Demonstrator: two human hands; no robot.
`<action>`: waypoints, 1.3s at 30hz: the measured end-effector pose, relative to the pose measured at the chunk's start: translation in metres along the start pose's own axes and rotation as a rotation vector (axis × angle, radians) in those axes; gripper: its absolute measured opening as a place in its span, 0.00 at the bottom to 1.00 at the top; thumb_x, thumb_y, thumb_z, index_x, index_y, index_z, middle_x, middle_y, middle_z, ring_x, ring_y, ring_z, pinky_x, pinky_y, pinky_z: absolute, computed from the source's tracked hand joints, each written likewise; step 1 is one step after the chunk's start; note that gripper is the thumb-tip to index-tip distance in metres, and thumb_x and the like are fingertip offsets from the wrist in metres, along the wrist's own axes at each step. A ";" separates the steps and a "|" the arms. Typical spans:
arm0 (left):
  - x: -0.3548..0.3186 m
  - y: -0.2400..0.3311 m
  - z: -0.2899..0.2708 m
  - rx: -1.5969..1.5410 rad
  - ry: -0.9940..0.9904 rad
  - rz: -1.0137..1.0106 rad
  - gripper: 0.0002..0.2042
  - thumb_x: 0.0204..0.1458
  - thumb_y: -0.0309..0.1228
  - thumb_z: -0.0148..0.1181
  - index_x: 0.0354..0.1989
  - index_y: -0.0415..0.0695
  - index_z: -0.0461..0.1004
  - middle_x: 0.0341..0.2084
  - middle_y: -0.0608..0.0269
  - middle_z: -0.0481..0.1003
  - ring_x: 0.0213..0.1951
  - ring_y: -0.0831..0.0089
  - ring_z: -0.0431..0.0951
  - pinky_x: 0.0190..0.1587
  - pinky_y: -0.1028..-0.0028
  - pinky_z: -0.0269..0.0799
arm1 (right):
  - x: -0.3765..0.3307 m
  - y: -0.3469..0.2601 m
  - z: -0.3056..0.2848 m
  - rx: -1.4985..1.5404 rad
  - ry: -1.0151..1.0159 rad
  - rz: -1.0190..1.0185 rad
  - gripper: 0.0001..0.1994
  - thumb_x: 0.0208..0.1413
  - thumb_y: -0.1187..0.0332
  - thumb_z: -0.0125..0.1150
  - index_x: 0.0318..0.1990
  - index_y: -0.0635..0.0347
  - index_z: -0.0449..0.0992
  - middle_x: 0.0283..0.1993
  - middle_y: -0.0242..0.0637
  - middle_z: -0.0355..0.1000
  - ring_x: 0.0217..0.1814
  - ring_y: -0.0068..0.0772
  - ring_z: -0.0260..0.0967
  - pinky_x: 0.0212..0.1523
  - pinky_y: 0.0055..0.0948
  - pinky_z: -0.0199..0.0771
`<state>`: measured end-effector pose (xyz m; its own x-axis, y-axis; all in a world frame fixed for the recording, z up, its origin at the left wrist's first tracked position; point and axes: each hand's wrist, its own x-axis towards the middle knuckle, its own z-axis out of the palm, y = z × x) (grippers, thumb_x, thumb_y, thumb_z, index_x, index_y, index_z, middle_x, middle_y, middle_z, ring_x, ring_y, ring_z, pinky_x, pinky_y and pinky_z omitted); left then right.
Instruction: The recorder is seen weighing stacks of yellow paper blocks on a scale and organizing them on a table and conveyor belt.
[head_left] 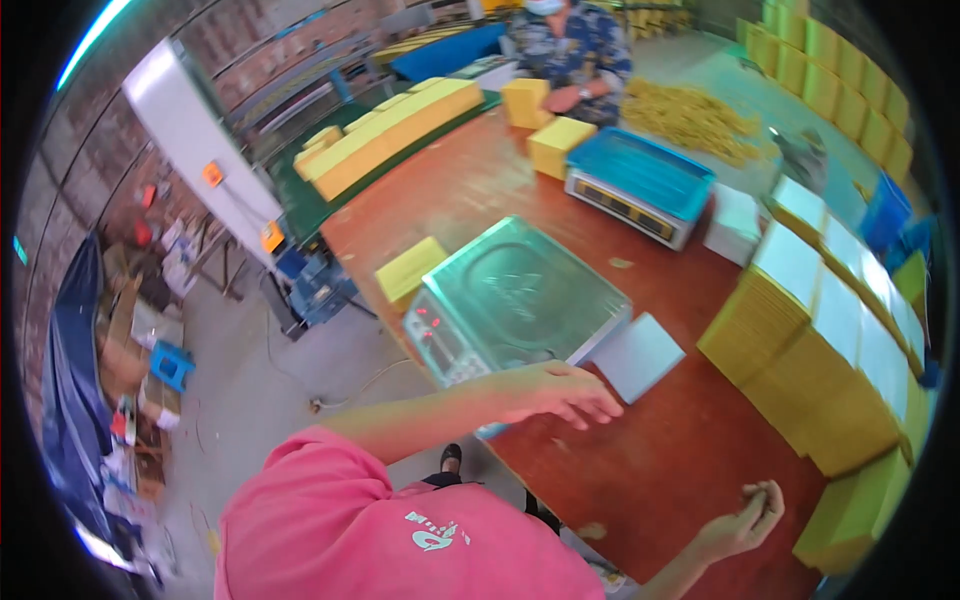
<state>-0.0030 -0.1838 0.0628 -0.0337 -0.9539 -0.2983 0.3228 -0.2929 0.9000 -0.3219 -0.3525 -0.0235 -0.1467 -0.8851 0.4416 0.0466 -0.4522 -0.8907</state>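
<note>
My left hand [565, 393] reaches across the front of a silver-topped weighing scale [515, 290], fingers stretched out and nothing in them. Just beyond its fingertips, a squared pad of pale paper [640, 357] lies on the red-brown table [640, 460], against the scale's right corner. Over the table's near right part is my right hand [742, 524], palm partly turned up, fingers loosely bent and empty. It is nearest the yellow block of paper [850, 512] at the table's right edge. The scale's display glows red on its left side.
Tall stacks of yellow paper with white tops [800, 340] line the right side. A second scale with a blue tray [645, 170] stands farther back, beside a yellow block [561, 145]. Across the table, a person [570, 50] handles another yellow block [525, 103]. A yellow bundle [408, 270] sits behind the near scale.
</note>
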 end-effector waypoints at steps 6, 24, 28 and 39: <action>-0.190 -0.026 -0.162 -0.077 0.290 0.114 0.20 0.65 0.39 0.46 0.58 0.37 0.70 0.57 0.52 0.71 0.59 0.62 0.71 0.58 0.61 0.68 | -0.158 -0.091 0.230 0.274 -0.633 0.024 0.08 0.54 0.84 0.44 0.34 0.64 0.70 0.30 0.35 0.66 0.29 0.24 0.63 0.32 0.22 0.65; -0.517 -0.044 -0.605 1.110 1.853 0.191 0.22 0.51 0.33 0.62 0.54 0.40 0.71 0.47 0.50 0.75 0.48 0.56 0.76 0.50 0.65 0.72 | -0.486 -0.162 0.647 0.360 -1.446 0.601 0.07 0.62 0.79 0.51 0.43 0.64 0.75 0.33 0.32 0.73 0.33 0.21 0.72 0.34 0.18 0.71; -0.541 -0.023 -0.679 1.201 1.964 -0.010 0.22 0.47 0.29 0.62 0.52 0.39 0.71 0.46 0.49 0.72 0.49 0.50 0.72 0.50 0.59 0.70 | -0.513 -0.168 0.700 0.401 -1.528 0.723 0.07 0.60 0.79 0.51 0.41 0.63 0.76 0.32 0.32 0.73 0.31 0.21 0.72 0.33 0.18 0.70; -0.554 -0.031 -0.677 1.265 1.840 -0.134 0.19 0.42 0.25 0.67 0.46 0.43 0.74 0.42 0.57 0.69 0.46 0.57 0.72 0.47 0.62 0.71 | -0.576 -0.171 0.803 0.435 -1.845 0.480 0.07 0.60 0.76 0.54 0.43 0.64 0.77 0.32 0.33 0.75 0.33 0.19 0.73 0.34 0.22 0.73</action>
<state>0.6456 0.3982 -0.0153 0.8947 -0.0648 0.4420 -0.2186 -0.9264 0.3066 0.5485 0.1462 -0.0393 0.9805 0.1954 0.0211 0.0044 0.0854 -0.9963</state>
